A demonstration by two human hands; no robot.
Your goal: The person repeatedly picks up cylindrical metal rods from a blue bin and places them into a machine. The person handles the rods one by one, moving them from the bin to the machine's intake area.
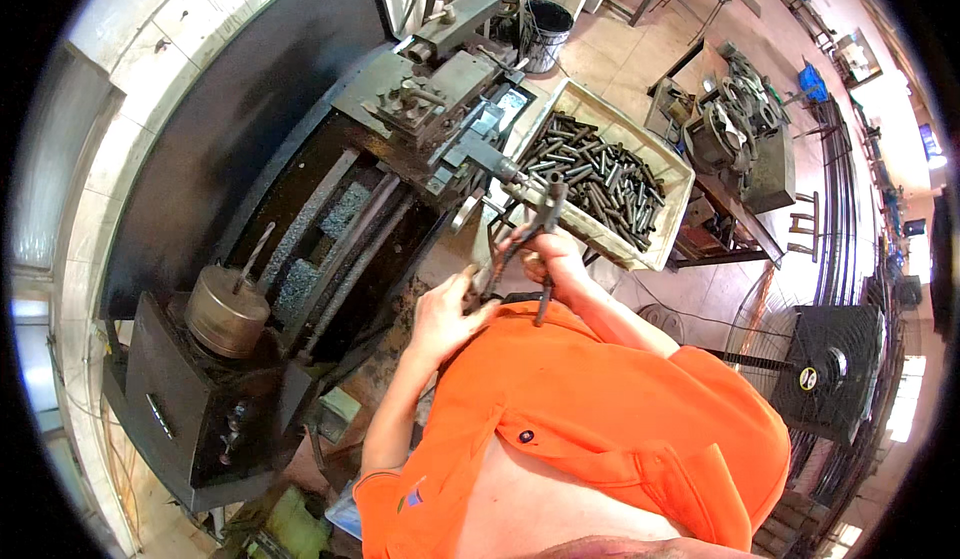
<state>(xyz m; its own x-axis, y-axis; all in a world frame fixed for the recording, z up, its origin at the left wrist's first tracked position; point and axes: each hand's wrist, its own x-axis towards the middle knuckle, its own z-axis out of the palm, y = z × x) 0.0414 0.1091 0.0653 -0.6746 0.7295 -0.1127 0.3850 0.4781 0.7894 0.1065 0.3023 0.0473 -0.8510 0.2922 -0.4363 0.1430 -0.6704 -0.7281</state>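
My right hand (560, 261) is closed round a dark, forked metal tool (546, 221), held over my front. Its thick upper end points at the crate; two thin legs spread below, like pliers or tongs, but the exact kind is unclear. My left hand (445, 311) is beside the lower left leg, fingers bent together; what they pinch is hidden. Beyond the hands stands a cream plastic crate (677, 174), heaped with short dark metal tubes or rods (590, 174). The spindle-like part (500, 167) of the machine reaches to the crate's near left corner.
A lathe-like machine (400, 109) fills the left side, with a round chuck (228, 311) holding a drill bit (258, 251) and metal chips in its bed. A black bucket (548, 34) stands behind it. To the right are a parts-laden bench (735, 214) and a caged fan (825, 374).
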